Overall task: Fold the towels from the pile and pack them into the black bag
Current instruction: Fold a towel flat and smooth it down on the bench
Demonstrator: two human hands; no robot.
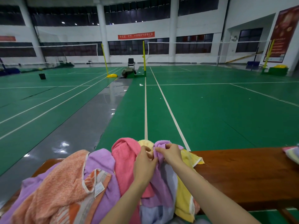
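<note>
Both hands, left hand (144, 165) and right hand (171, 154), pinching purple towel (161, 180) at bench (242, 175) far edge. Soft, limp, light. Best gripped by corners.

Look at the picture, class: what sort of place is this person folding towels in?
Most likely an indoor badminton hall: green courts with white lines, nets strung between yellow posts.

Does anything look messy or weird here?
Yes. The towels lie in a crumpled, unfolded heap on the wooden bench, and small white scraps litter the green court floor farther out.
</note>
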